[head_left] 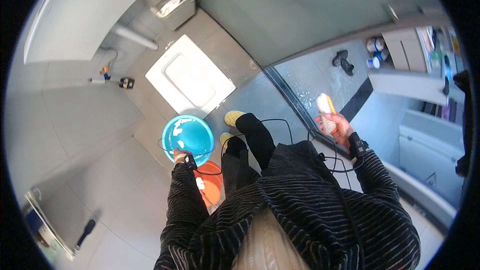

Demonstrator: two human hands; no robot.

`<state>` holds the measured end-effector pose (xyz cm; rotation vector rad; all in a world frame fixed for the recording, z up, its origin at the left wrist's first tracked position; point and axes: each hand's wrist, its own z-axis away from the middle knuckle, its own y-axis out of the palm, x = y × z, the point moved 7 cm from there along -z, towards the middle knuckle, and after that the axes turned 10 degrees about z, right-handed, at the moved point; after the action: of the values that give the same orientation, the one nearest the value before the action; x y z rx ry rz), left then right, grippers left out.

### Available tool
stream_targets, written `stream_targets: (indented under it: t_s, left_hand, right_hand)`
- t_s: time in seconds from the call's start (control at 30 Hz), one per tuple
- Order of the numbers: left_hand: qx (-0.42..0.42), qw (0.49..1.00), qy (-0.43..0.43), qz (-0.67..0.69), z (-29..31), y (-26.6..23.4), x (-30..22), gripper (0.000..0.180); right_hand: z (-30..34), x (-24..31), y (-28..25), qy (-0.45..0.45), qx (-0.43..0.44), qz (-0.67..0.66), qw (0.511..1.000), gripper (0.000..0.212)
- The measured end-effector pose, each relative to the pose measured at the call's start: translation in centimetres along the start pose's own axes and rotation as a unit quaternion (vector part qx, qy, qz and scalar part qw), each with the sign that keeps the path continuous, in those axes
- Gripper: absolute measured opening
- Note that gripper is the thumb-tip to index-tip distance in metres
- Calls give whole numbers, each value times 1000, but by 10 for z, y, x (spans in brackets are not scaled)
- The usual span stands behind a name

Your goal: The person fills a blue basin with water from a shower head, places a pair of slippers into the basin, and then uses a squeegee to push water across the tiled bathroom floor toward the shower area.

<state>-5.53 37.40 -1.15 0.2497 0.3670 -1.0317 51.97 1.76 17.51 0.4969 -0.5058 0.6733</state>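
My right hand [341, 127] is closed around a scrub brush [325, 104] with white bristles and an orange-yellow back, held out to the right above the doorway track. A turquoise bucket [200, 140] is on my left, with white patches that look like foam inside it. At its near rim my left hand [178, 154] is closed, gripping the bucket; a thin handle runs past there, and the sleeve and wrist device partly hide the fingers. Just nearer stands an orange bucket [211, 184] holding something white, partly hidden by my arm.
Beyond the turquoise bucket lies a white squat toilet [190, 81]. A grey bin [177, 7] stands at the far wall. Frosted glass [300, 15] borders a wet floor with dark slippers [343, 63]. Black cables [287, 122] loop around my legs. A bathtub [430, 140] is at right.
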Motion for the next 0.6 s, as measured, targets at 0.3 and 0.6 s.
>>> stream_targets:
  t_s: [0.3, 0.6]
  left_hand:
    - [23, 922, -6, -385, -6, 91, 31, 63]
    - [74, 886, 49, -456, 57, 217, 141, 59]
  right_hand:
    - [50, -23, -41, -165, -56, -143, 974, 55]
    - [54, -43, -129, -195, -134, -265, 935, 55]
